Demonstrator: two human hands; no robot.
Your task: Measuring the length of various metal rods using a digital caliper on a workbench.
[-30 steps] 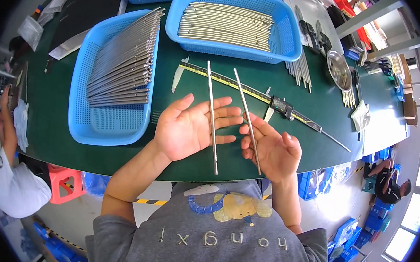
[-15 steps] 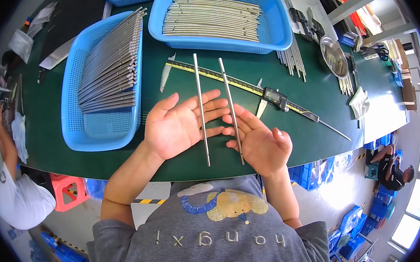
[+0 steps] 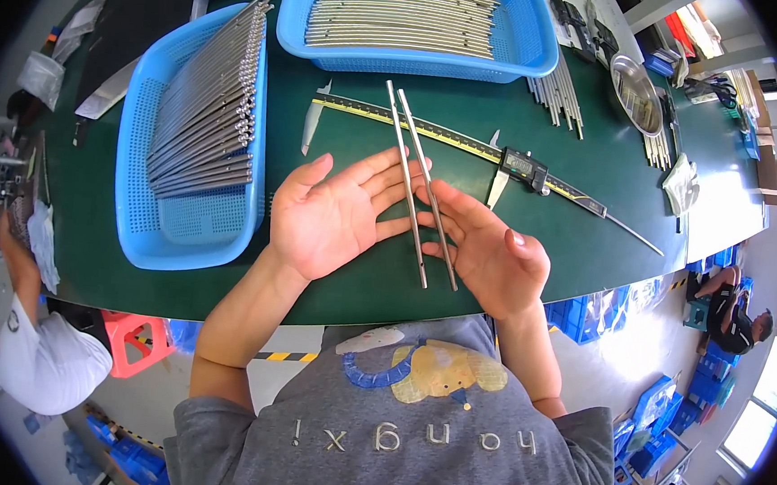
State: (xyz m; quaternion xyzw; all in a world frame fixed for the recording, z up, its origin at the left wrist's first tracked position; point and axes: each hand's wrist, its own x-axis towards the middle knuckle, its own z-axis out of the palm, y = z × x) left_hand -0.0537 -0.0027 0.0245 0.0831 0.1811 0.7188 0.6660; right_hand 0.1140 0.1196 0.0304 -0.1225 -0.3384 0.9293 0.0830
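My left hand (image 3: 325,216) is palm up with its fingers stretched out, and one slim metal rod (image 3: 415,230) lies across those fingers. Beside it my right hand (image 3: 501,261), also palm up and spread, carries a second metal rod (image 3: 442,240) over its fingers. The two rods tilt side by side, nearly touching, their far ends close together. Neither hand is closed round its rod. A digital caliper (image 3: 522,166) with a long yellow-marked beam lies on the green table (image 3: 330,303), just beyond the fingertips; the rods cross in front of its beam.
A blue basket (image 3: 185,248) with many rods stands at the left. Another blue basket (image 3: 432,64) of rods sits at the back. At right lie loose rods (image 3: 556,94), a metal bowl (image 3: 637,96) and a white glove (image 3: 681,185). A person (image 3: 52,354) works at far left.
The left-hand rod has moved right, bringing the two rods closer together. The right-hand rod has shifted slightly. Both palms stay turned up, and the whole view has shifted a little.
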